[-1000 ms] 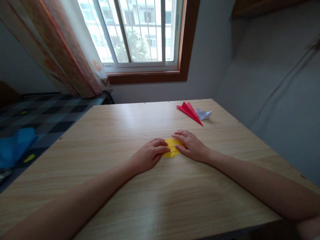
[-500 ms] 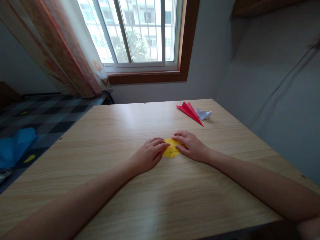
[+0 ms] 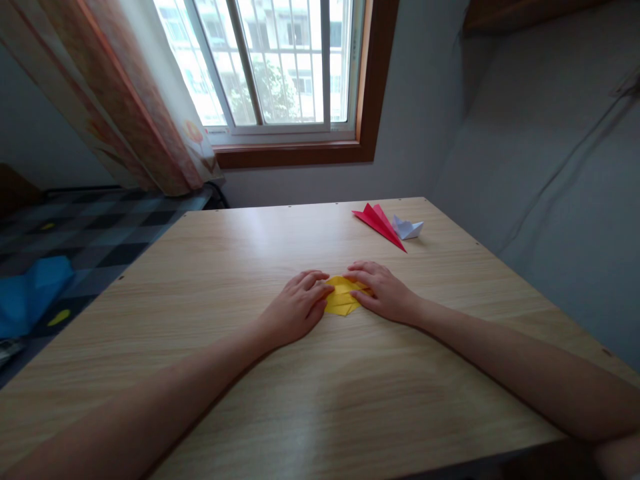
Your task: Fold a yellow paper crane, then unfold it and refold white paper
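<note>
A folded piece of yellow paper point(image 3: 343, 300) lies on the wooden table, with crease lines across it and a blunt point toward me. My left hand point(image 3: 299, 307) holds its left edge with curved fingers and thumb. On the right side, my right hand point(image 3: 381, 291) has its thumb on the paper and its fingers over the far right edge. Both hands rest low at the tabletop and cover the paper's side ends.
Toward the back right of the table point(image 3: 215, 267) lie a red paper plane point(image 3: 380, 227) and a white paper boat point(image 3: 409, 229), close together. A blue folded paper point(image 3: 35, 293) is on the checkered bedding point(image 3: 110, 230) at the left. A window is behind the table.
My left fingers have shifted slightly left and up, showing a little more of the yellow paper. The right hand stays nearly in place.
</note>
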`<control>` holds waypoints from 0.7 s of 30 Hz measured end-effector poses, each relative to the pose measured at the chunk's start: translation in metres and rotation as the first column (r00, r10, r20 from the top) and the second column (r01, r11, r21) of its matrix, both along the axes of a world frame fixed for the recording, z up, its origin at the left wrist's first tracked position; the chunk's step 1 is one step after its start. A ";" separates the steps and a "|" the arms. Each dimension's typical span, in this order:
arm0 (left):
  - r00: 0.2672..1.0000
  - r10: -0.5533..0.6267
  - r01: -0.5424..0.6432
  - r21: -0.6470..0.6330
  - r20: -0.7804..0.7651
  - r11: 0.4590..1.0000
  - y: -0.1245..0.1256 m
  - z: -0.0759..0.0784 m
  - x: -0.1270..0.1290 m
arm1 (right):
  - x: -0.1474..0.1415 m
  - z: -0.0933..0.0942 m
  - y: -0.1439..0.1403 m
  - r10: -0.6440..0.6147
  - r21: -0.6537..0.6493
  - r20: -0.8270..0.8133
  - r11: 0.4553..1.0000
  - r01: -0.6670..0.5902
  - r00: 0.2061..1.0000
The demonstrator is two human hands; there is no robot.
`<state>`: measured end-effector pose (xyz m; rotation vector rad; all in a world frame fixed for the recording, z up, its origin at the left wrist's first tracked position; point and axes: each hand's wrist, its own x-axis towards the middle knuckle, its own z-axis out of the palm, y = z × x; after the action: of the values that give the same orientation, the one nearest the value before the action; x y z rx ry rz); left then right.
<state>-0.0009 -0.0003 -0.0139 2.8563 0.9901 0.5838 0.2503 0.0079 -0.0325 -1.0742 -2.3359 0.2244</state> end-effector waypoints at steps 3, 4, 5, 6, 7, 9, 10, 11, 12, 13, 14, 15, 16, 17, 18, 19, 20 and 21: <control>1.000 0.006 -0.006 0.002 -0.004 1.000 -0.001 0.001 0.000 | 0.000 0.000 0.000 0.012 0.007 -0.024 1.000 -0.011 1.000; 1.000 0.007 -0.007 0.000 -0.005 1.000 -0.001 0.001 0.001 | 0.000 0.001 0.000 0.016 0.010 -0.032 1.000 -0.016 0.999; 1.000 0.012 -0.012 -0.003 -0.005 1.000 -0.001 0.001 0.001 | 0.000 0.001 0.000 0.020 0.013 -0.038 1.000 -0.020 0.999; 1.000 0.019 -0.019 -0.006 -0.004 1.000 -0.001 0.002 0.001 | 0.000 0.001 0.000 0.024 0.017 -0.041 1.000 -0.023 0.999; 1.000 0.029 -0.029 -0.011 -0.002 1.000 -0.001 0.002 0.001 | 0.000 0.001 0.000 0.026 0.021 -0.043 0.999 -0.025 0.999; 0.999 0.051 -0.051 -0.017 0.005 0.999 -0.002 0.003 0.002 | 0.000 0.000 0.000 0.033 0.035 -0.045 0.999 -0.031 0.998; 0.998 0.060 -0.060 -0.017 0.010 0.998 -0.002 0.003 0.002 | 0.001 0.000 0.001 0.035 0.043 -0.046 0.999 -0.033 0.998; 0.998 0.068 -0.068 -0.015 0.014 0.998 -0.002 0.003 0.002 | 0.001 0.000 0.001 0.037 0.051 -0.048 0.998 -0.035 0.998; 0.997 0.074 -0.073 -0.011 0.016 0.997 -0.002 0.003 0.002 | 0.001 0.000 0.001 0.040 0.058 -0.050 0.998 -0.037 0.998; 0.997 0.080 -0.080 -0.006 0.015 0.997 -0.002 0.002 0.002 | 0.001 0.000 0.001 0.041 0.062 -0.050 0.997 -0.037 0.998; 0.996 0.084 -0.084 0.001 0.014 0.996 -0.002 0.002 0.002 | 0.001 0.000 0.001 0.041 0.065 -0.049 0.997 -0.037 0.998; 0.996 0.087 -0.087 0.006 0.012 0.996 -0.002 0.001 0.001 | 0.001 0.000 0.001 0.040 0.068 -0.048 0.997 -0.037 0.998; 0.996 0.087 -0.087 0.011 0.010 0.996 -0.002 0.001 0.001 | 0.001 0.000 0.001 0.041 0.072 -0.046 0.997 -0.038 0.998; 0.996 0.085 -0.085 0.015 0.010 0.996 -0.002 0.001 0.001 | 0.001 0.000 0.001 0.043 0.077 -0.044 0.996 -0.039 0.998; 0.997 0.082 -0.083 0.016 0.014 0.996 -0.001 0.000 0.001 | 0.001 -0.001 0.001 0.045 0.081 -0.043 0.996 -0.041 0.998; 0.997 0.081 -0.082 0.016 0.018 0.997 -0.001 0.000 0.001 | 0.001 -0.001 0.001 0.047 0.085 -0.043 0.995 -0.044 0.998; 0.996 0.081 -0.082 0.015 0.023 0.997 -0.001 0.000 0.001 | 0.001 -0.001 0.001 0.050 0.087 -0.043 0.995 -0.046 0.998; 0.996 0.082 -0.082 0.013 0.028 0.997 -0.002 0.000 0.001 | 0.001 -0.001 0.001 0.052 0.088 -0.045 0.995 -0.048 0.998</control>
<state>0.0004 -0.0019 -0.0140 2.8230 1.1077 0.6370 0.2517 0.0092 -0.0335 -0.9595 -2.3101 0.1634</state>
